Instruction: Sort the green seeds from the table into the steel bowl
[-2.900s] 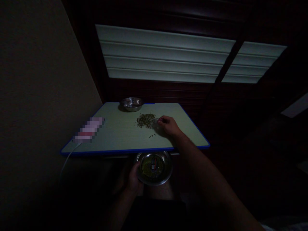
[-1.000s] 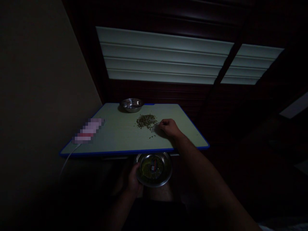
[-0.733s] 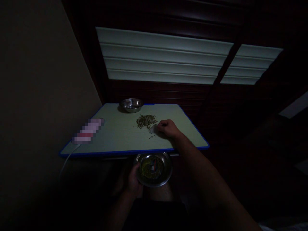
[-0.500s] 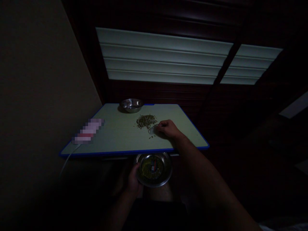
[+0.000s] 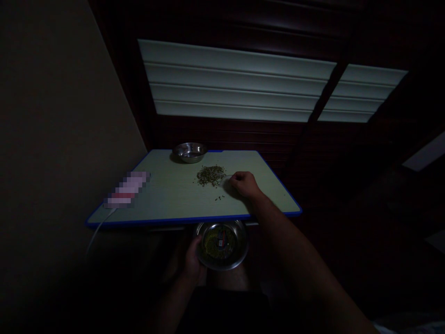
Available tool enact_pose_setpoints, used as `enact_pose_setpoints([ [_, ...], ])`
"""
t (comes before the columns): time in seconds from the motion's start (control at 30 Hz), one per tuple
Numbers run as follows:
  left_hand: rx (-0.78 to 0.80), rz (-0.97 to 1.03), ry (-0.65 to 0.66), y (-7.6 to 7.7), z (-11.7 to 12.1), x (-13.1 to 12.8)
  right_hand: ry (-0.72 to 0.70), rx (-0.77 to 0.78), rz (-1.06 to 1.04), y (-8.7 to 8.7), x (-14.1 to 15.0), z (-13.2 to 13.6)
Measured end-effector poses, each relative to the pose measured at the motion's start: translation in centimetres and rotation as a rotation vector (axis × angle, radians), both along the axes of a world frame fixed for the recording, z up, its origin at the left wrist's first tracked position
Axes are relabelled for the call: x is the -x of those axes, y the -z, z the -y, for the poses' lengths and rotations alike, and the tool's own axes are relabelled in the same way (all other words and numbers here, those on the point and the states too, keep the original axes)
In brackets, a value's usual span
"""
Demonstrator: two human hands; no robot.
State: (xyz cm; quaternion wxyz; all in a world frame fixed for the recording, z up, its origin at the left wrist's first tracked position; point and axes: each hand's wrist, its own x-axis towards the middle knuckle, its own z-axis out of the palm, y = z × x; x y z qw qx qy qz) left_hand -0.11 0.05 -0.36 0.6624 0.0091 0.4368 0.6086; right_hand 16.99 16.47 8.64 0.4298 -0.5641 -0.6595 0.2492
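On the pale table lies a loose heap of small brown-green grains (image 5: 210, 175). Closed at the heap's right side, my right hand (image 5: 245, 184) grips a small pale, see-through piece (image 5: 225, 181); the dim light hides its exact kind. A few stray grains (image 5: 219, 198) lie nearer the front edge. Below that edge, my left hand (image 5: 193, 260) has its thumb over the left rim of a shiny metal bowl (image 5: 239, 257). Greenish matter and a small dark patch with red and white show in the bowl's bottom.
Another metal bowl (image 5: 189, 153) stands at the back of the blue-edged table (image 5: 167, 195). A blurred-out pink object (image 5: 128, 189) with a white cable (image 5: 99, 227) lies at the left. Behind the table is a dark wooden panel with pale slats (image 5: 236, 83).
My right hand has shifted the see-through piece slightly away from me and right, toward the heap's right edge. My left hand and the bowl are almost still.
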Motion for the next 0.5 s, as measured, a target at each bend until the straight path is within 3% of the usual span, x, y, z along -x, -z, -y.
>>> enact_pose_setpoints([
  [0.23, -0.026, -0.032, 0.007, 0.43, -0.06, 0.0, -0.139, -0.015, -0.083, 0.08, 0.23, 0.2],
  [0.5, -0.007, -0.02, 0.003, 0.52, -0.07, 0.09, -0.133, 0.003, -0.126, -0.24, 0.24, 0.32],
])
